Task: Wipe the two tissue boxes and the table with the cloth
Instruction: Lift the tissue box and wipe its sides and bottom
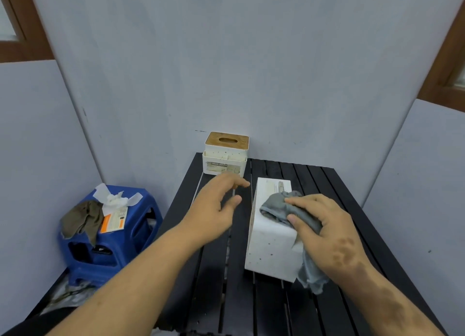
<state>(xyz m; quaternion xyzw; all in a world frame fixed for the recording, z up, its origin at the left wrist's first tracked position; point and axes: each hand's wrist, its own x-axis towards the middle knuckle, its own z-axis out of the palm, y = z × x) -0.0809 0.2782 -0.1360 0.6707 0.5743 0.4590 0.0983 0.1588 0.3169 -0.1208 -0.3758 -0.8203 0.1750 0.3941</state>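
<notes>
The grey cloth is pressed by the closed right hand onto the near white tissue box, while the empty left hand is spread, the wooden-lidded tissue box and slatted black desk judged left.

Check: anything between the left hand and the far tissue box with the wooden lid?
Nothing visible. The left hand hovers open over bare table slats just short of the wooden-lid tissue box.

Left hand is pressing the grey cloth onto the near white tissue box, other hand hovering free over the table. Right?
Wrong hand. The head view shows the right hand pressing the grey cloth onto the near white tissue box; the left hand hovers free over the table.
</notes>
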